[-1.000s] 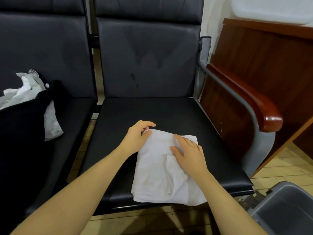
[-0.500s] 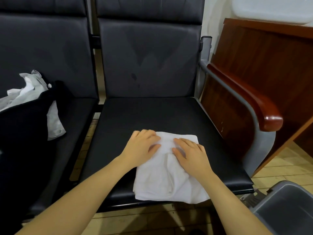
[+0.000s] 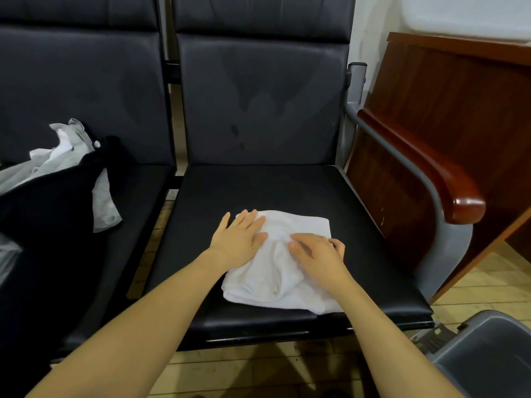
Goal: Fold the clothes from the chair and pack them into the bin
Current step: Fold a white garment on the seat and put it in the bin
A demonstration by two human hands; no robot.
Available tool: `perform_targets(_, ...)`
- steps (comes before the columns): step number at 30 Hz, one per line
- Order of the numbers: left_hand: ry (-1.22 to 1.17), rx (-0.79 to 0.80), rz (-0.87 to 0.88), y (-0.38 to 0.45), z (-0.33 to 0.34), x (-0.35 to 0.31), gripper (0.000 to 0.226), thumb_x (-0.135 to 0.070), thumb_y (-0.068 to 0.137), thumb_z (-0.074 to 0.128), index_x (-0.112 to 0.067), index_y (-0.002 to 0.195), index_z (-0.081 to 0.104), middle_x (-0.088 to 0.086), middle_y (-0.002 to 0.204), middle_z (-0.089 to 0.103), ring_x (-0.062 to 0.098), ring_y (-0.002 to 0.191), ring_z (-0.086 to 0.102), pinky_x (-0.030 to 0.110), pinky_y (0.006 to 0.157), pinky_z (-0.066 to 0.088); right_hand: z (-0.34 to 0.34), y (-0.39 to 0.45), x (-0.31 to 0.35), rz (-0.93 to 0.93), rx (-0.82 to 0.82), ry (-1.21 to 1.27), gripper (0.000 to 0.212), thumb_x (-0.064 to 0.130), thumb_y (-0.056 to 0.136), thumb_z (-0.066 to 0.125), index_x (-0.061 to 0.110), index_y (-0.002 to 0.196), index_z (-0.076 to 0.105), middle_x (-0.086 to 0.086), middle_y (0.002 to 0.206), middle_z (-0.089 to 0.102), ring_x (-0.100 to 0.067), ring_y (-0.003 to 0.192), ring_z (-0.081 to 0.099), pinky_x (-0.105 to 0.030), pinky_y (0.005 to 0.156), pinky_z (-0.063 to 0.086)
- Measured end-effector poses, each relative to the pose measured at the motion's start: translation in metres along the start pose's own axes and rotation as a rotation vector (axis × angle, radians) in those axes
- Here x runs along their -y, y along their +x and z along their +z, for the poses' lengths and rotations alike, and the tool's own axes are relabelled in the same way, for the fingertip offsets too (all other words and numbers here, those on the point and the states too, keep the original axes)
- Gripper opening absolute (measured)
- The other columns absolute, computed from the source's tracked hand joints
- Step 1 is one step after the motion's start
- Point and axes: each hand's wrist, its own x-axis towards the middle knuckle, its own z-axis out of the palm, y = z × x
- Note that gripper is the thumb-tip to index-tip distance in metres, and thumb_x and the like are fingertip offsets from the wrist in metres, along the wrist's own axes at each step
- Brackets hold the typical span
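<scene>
Both hands lie flat on the folded white garment (image 3: pixel 275 268) on the chair seat (image 3: pixel 258 191): left hand (image 3: pixel 238 239) released, right hand (image 3: pixel 319 258) released too. The grey bin (image 3: pixel 488 354) sits at four o'clock.

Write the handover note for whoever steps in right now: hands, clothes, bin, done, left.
Left hand: flat, pressing the folded white garment.
Right hand: resting on the same garment, fingers slightly bent, no grip visible.
Garment lies folded near the front of the right chair seat.
Unfolded pile of white, grey and black clothes sits on the left seat.
Grey bin stands on the floor, lower right; its contents are not visible.
Done: white garment folded.
Left: bin it, then fold and pack the pile.
</scene>
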Motion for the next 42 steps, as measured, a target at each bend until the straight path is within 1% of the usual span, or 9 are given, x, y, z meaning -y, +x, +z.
perform_targets(9,-0.119,0.0,0.02,-0.057,0.0,-0.012,0.054,-0.047,0.1,0.026,-0.031,0.15,0.018,-0.006,0.159,0.003,0.011,0.146,-0.001,0.041,0.117,-0.004,0.004,-0.016,0.018,-0.066,-0.037,0.147,0.03,0.022,0.094,0.055,0.03,0.123,0.056,0.017,0.115,0.055,0.0,0.112,0.047,-0.018,0.092,0.009)
perform_targets(14,-0.192,-0.024,0.029,-0.075,0.0,-0.029,0.05,-0.047,0.101,0.023,-0.031,0.149,0.024,-0.009,0.158,0.012,0.009,0.145,0.005,0.037,0.117,-0.001,-0.013,-0.033,0.014,-0.042,-0.182,0.279,0.032,0.02,0.094,0.057,0.034,0.122,0.054,0.018,0.102,0.05,0.027,0.096,0.03,-0.018,0.095,0.013)
perform_targets(19,-0.222,0.039,0.056,-0.082,-0.001,-0.053,0.049,-0.048,0.1,0.02,-0.036,0.148,0.023,-0.011,0.158,0.011,0.016,0.146,0.006,0.043,0.115,0.004,-0.03,-0.063,-0.004,0.022,-0.205,0.136,0.038,0.042,0.089,0.06,0.041,0.125,0.051,0.017,0.088,0.05,-0.011,0.107,0.042,-0.016,0.075,0.011)
perform_targets(23,-0.092,0.134,0.067,-0.084,0.003,-0.058,0.055,-0.055,0.098,0.017,-0.039,0.15,0.007,-0.009,0.159,-0.006,0.02,0.146,-0.007,0.051,0.115,-0.004,-0.034,-0.079,-0.012,-0.005,-0.297,-0.042,0.03,0.055,0.09,0.047,0.036,0.101,0.067,0.011,0.081,0.052,-0.009,0.091,0.045,-0.024,0.08,0.012)
perform_targets(28,-0.054,0.174,0.029,-0.087,0.003,-0.056,0.061,-0.062,0.095,0.017,-0.041,0.149,-0.003,-0.006,0.158,-0.016,0.023,0.145,-0.015,0.053,0.114,-0.007,-0.025,-0.066,0.004,-0.064,-0.335,-0.221,0.036,0.048,0.094,0.046,0.03,0.121,0.062,0.01,0.116,0.05,-0.009,0.108,0.043,-0.026,0.093,0.017)
perform_targets(32,-0.031,0.184,-0.025,-0.09,0.004,-0.047,0.068,-0.066,0.092,0.016,-0.038,0.149,-0.008,-0.003,0.157,-0.019,0.023,0.144,-0.019,0.053,0.116,-0.006,-0.013,-0.054,0.011,-0.133,-0.043,-0.312,0.053,0.047,0.098,0.038,0.028,0.148,0.029,0.003,0.157,0.02,-0.016,0.143,0.02,-0.032,0.115,0.015)
perform_targets(37,0.007,0.166,-0.004,-0.097,0.002,-0.034,0.067,-0.065,0.093,0.016,-0.037,0.15,-0.007,-0.002,0.159,-0.013,0.022,0.145,-0.013,0.044,0.118,-0.003,-0.008,-0.066,-0.016,-0.001,0.301,-0.408,0.057,0.05,0.101,0.012,0.031,0.151,-0.007,0.004,0.159,-0.015,-0.018,0.146,-0.012,-0.036,0.117,-0.004)
perform_targets(40,0.014,0.135,0.037,-0.103,-0.004,-0.033,0.065,-0.064,0.094,0.019,-0.036,0.151,0.005,-0.002,0.16,0.002,0.023,0.146,-0.001,0.039,0.117,0.005,-0.011,-0.075,-0.017,-0.002,0.284,-0.421,0.057,0.051,0.101,0.013,0.033,0.152,-0.001,0.005,0.16,-0.007,-0.018,0.147,-0.007,-0.037,0.117,-0.006)
perform_targets(42,-0.035,0.09,0.052,-0.106,-0.012,-0.032,0.058,-0.061,0.095,0.024,-0.036,0.147,0.024,-0.002,0.154,0.026,0.023,0.14,0.021,0.037,0.113,0.015,-0.013,-0.079,-0.012,-0.02,0.2,-0.414,0.054,0.053,0.099,0.02,0.034,0.15,0.02,0.006,0.158,0.016,-0.019,0.144,0.013,-0.036,0.116,0.001)
